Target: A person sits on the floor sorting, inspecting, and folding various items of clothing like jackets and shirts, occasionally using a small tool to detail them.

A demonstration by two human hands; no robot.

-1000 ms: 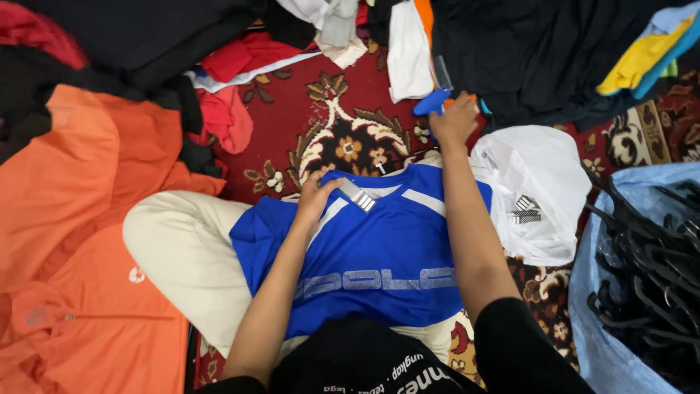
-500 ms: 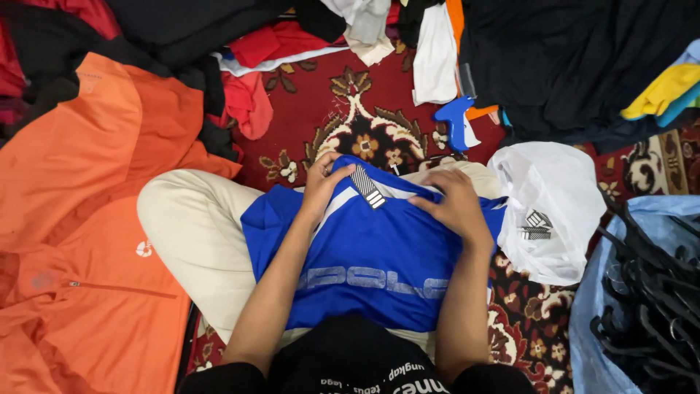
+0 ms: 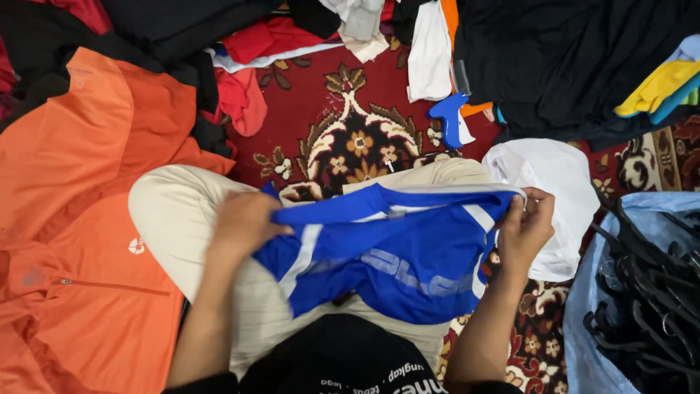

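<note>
A blue sports shirt with white stripes (image 3: 394, 255) lies across my lap, over my cream trousers (image 3: 175, 219). My left hand (image 3: 244, 222) grips its left edge, and my right hand (image 3: 523, 230) pinches its right edge near a white trim. The shirt is stretched between both hands and folded along its top. A blue plastic tagging gun (image 3: 448, 120) rests on the patterned red carpet (image 3: 350, 124) beyond my knees, apart from both hands.
An orange zip jacket (image 3: 80, 255) covers the floor at left. Dark and red clothes pile at the top. A white plastic bag (image 3: 554, 190) lies at right, beside a light blue bag of black hangers (image 3: 649, 306).
My right hand came back from the blue tagging gun to the shirt. Both hands then moved apart to the shirt's edges, lifting and stretching it.
</note>
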